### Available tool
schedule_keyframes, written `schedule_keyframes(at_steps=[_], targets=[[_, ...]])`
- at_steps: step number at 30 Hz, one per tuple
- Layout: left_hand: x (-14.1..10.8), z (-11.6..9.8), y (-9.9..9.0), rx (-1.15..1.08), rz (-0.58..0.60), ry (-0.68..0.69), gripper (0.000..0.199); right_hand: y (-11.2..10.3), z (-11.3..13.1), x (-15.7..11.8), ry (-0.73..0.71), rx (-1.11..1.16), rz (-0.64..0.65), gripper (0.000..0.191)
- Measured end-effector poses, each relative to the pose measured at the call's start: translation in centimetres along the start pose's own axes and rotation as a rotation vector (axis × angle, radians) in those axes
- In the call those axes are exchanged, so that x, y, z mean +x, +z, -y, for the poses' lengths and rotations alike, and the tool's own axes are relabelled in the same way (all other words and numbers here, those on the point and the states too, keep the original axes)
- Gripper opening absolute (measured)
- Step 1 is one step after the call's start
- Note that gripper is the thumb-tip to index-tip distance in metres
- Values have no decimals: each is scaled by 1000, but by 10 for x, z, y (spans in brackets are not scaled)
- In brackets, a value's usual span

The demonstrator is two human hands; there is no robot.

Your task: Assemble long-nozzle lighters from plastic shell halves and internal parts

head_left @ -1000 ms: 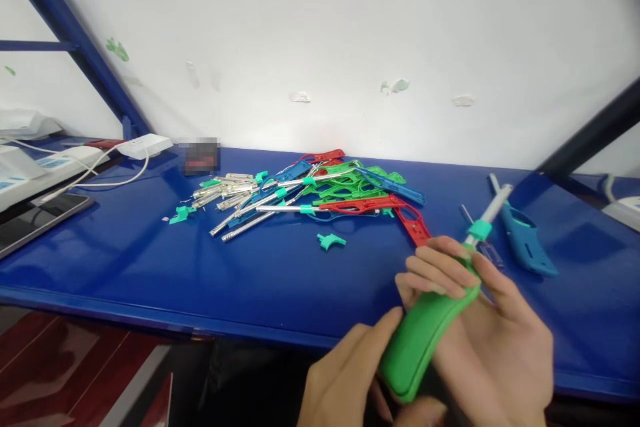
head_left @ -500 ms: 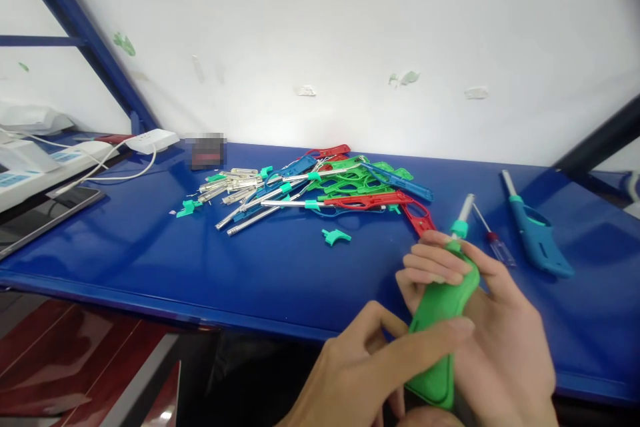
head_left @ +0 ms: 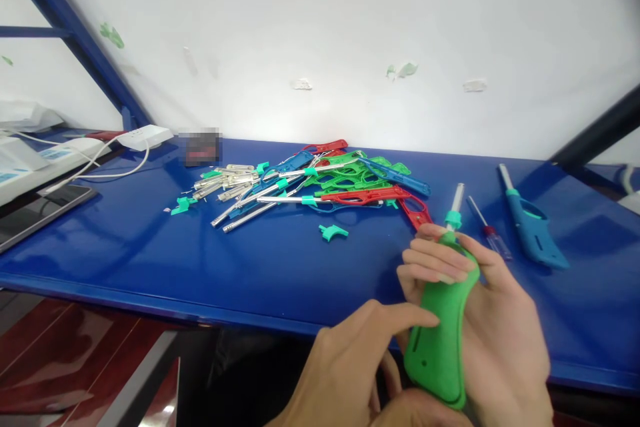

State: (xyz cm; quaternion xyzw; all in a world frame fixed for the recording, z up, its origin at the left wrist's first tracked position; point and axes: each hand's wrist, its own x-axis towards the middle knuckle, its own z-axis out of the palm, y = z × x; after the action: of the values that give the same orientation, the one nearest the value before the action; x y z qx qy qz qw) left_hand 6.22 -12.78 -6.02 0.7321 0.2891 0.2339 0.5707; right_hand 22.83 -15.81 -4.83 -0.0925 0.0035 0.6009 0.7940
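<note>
My right hand (head_left: 505,327) is wrapped round the green handle of a long-nosed lighter (head_left: 440,363), its fingers across the upper body. The lighter's metal tube points up and away, with a teal collar at its base. My left hand (head_left: 345,353) grips the handle's lower part, one fingertip pressing the green side and the thumb at the bottom end. A slot and a small hole show in the handle. Just beyond my right hand lie a screwdriver (head_left: 493,233) with a clear and red handle and a blue long-nosed lighter (head_left: 537,233).
A pile of red, green and blue lighter shells (head_left: 360,180) with metal tubes lies mid-table. Left of it are metal-and-clear inner parts (head_left: 235,180). A loose teal trigger (head_left: 333,232) sits nearer. A power strip (head_left: 145,138), cables and a tablet (head_left: 45,213) occupy the left.
My left finger has drawn back from across the handle to its near side, and the thumb has come onto the bottom end. More of the green handle shows. The view has shifted slightly.
</note>
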Motion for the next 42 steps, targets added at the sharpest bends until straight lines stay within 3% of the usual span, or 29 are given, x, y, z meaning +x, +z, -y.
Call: schedule_keyframes(at_steps=[7,12,15,19,22,25,27,31,37,40,42], targets=[[4,2,-12,229,281,167,68,4,-7,3,65,-131,-79,20],[6,-4,-3,6,192,0,67,5,-10,3,84,-229,-111,34],[5,4,7,-130,126,-45,75,4,-10,2,48,-307,-137,41],[0,16,8,-364,-113,-12,49,3,-10,-1,-105,-470,-183,38],[1,15,0,-643,-83,-25,49,1,-13,-6,-207,-620,-143,54],[5,15,-7,-895,29,81,40,-5,-15,-8,-277,-748,-126,66],[6,17,-9,-1019,111,115,38,-9,-15,-8,-304,-789,-114,67],[4,20,-8,-1158,193,59,39,-12,-14,-8,-274,-786,-83,65],[10,17,-8,-1141,118,138,31,-13,-16,-12,-184,-712,-69,71],[11,15,-8,-1098,54,181,30,-16,-17,-13,-272,-738,-97,61],[9,12,-8,-1007,-3,131,30,-16,-18,-12,-377,-781,-144,53]])
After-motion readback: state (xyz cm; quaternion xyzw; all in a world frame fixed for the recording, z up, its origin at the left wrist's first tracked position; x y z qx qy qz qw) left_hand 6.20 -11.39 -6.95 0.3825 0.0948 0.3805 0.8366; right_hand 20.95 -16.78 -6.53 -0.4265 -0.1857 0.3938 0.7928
